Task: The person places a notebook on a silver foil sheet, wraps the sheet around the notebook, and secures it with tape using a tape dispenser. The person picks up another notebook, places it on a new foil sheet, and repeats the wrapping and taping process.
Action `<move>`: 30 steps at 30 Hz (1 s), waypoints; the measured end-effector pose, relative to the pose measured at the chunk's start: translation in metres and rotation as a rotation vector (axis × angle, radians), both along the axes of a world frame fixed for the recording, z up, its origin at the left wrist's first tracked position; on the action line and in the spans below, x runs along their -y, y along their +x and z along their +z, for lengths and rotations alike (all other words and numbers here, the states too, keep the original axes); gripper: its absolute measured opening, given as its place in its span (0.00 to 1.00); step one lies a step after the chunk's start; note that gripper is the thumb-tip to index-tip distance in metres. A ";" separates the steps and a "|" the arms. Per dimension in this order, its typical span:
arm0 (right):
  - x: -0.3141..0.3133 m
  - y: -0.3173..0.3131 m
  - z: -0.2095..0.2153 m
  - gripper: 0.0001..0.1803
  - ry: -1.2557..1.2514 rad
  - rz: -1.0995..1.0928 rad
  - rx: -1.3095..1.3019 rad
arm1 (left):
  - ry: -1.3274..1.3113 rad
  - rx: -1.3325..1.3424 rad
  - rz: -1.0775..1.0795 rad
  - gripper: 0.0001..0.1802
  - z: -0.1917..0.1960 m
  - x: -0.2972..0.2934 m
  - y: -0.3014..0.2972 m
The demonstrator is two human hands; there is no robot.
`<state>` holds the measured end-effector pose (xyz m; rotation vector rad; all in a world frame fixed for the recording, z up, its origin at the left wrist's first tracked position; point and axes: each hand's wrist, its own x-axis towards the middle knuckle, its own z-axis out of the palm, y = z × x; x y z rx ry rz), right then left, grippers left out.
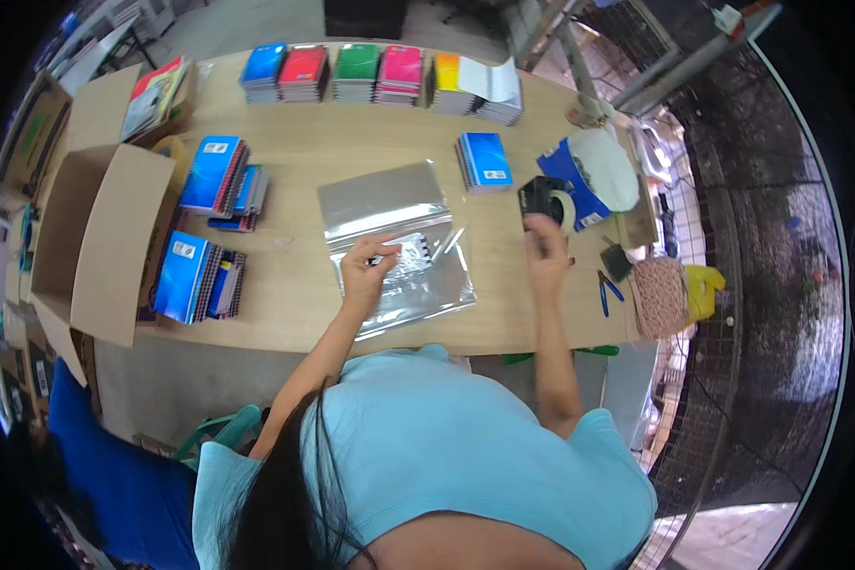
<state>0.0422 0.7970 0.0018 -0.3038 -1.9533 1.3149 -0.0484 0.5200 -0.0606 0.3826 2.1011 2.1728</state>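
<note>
A clear plastic bag [418, 275] with spiral notebooks inside lies on the wooden table [351, 142] in front of me. My left hand [366, 266] pinches the bag near its open flap and presses it down. My right hand [546, 245] reaches to a black tape dispenser [544, 198] with a white roll and touches its near side. A stack of empty clear bags [380, 198] lies just beyond the packed one.
Rows of coloured notebook stacks [351, 71] line the far edge. Blue notebook piles [214, 176] sit at the left beside an open cardboard box [95, 237]. One blue stack [484, 160], a white cap [606, 166], blue pliers [608, 290] and a pink pouch [660, 294] lie at the right.
</note>
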 end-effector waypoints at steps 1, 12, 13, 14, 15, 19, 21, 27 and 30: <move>-0.072 0.025 -0.022 0.14 0.288 -0.319 0.182 | 0.025 0.045 0.008 0.11 0.005 -0.002 0.003; -0.212 0.074 -0.090 0.15 -0.790 -0.195 0.817 | 0.003 0.023 -0.045 0.12 0.005 -0.015 0.004; -0.201 0.070 -0.085 0.15 -0.791 -0.177 0.828 | 0.037 0.048 -0.018 0.12 0.002 -0.012 0.005; -0.178 0.060 -0.070 0.13 -0.674 -0.213 0.716 | 0.028 0.046 0.021 0.12 0.000 -0.005 0.007; -0.161 0.065 -0.059 0.10 -0.563 -0.274 0.593 | 0.028 0.050 0.030 0.12 -0.001 -0.004 0.007; -0.138 0.116 -0.100 0.09 -0.886 -0.436 0.557 | 0.075 0.039 0.019 0.10 0.001 -0.008 0.009; -0.120 0.125 -0.133 0.08 -1.357 -0.428 0.390 | 0.051 0.013 0.017 0.09 -0.004 -0.011 0.012; 0.025 0.074 -0.090 0.07 -1.071 -0.070 0.261 | -0.001 -0.121 0.076 0.06 -0.005 -0.012 0.012; 0.098 0.021 -0.014 0.23 -0.744 0.106 0.320 | -0.007 -0.118 0.067 0.05 -0.001 -0.013 0.017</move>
